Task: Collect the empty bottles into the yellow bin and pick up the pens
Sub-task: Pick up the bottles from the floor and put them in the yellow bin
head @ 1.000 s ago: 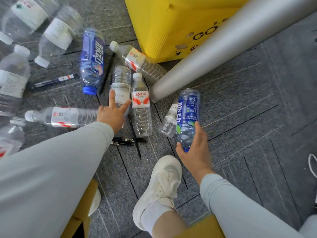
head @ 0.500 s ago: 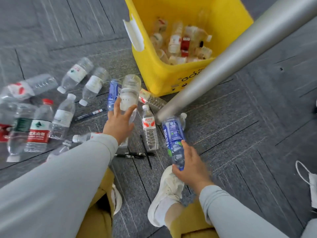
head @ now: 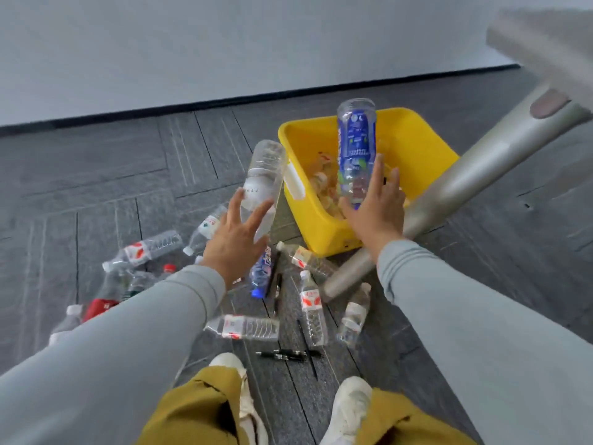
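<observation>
My right hand point(head: 375, 216) is raised over the yellow bin point(head: 426, 139), fingers straight and spread, with a blue-labelled bottle point(head: 356, 146) upright just in front of the palm, above the bottles lying in the bin. Just left of the bin's rim, my left hand point(head: 236, 239) is also up, fingers splayed. A clear bottle point(head: 264, 175) sits between its thumb and fingers, tilted toward the bin. Several empty bottles lie on the floor, among them a blue one point(head: 261, 274) and a red-labelled one point(head: 311, 300). A black pen point(head: 282, 354) lies near my shoes, another pen point(head: 278, 284) beside the blue bottle.
A thick silver table leg point(head: 449, 194) slants down right of the bin and ends on the floor among the bottles. More bottles point(head: 144, 248) are scattered at the left. A grey wall with a dark skirting runs behind. My white shoes point(head: 348, 409) are at the bottom.
Both hands have risen from floor level toward the bin, carrying the clear and blue bottles. Their fingers, wrapped around the bottles before, are now straight and spread.
</observation>
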`<action>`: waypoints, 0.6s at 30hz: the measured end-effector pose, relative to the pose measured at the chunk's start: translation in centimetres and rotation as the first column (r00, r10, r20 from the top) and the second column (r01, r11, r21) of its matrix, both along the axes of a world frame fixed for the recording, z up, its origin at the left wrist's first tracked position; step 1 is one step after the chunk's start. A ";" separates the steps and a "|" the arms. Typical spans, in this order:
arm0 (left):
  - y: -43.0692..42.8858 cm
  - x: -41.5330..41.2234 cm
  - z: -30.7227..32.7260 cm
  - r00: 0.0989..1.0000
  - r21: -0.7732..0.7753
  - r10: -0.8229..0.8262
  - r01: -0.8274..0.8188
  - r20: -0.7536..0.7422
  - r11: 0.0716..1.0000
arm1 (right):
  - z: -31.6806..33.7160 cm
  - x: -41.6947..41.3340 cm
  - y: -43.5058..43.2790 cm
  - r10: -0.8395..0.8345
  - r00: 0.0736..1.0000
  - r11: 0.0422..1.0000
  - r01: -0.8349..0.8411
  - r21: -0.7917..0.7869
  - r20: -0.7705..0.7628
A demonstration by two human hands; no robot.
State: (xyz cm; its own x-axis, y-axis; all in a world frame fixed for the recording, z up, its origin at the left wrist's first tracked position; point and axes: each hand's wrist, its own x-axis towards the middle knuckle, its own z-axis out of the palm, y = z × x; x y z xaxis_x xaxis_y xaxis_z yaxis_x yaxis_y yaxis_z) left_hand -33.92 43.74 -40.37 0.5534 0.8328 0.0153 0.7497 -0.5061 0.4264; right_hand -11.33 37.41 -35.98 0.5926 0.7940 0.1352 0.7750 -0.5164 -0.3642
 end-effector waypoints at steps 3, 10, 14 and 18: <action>0.8 1.0 1.8 1.000 0.003 -0.005 0.005 -0.006 1.000 | 1.3 0.2 1.0 -0.011 1.000 0.999 0.011 -0.043 -0.010; 0.7 5.5 1.7 0.997 -0.086 -0.074 0.076 0.024 0.993 | -1.9 1.0 -4.1 0.025 0.999 0.981 -0.030 -0.191 -0.029; 2.9 12.6 4.7 0.982 -0.029 -0.137 0.141 0.132 0.990 | -1.4 2.4 -5.4 0.067 0.998 0.986 -0.065 -0.156 0.006; 3.5 16.8 6.1 0.985 -0.037 -0.141 0.145 0.095 0.989 | -0.8 3.2 -6.4 0.110 0.994 0.979 -0.106 -0.173 0.012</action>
State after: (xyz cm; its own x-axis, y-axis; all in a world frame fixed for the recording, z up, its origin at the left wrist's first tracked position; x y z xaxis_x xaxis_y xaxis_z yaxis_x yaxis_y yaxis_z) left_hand -17.10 47.23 -34.24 0.6649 0.7460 0.0373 0.6272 -0.5848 0.5144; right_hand -8.16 30.99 -36.83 0.5007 0.8656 0.0029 0.8363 -0.4829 -0.2595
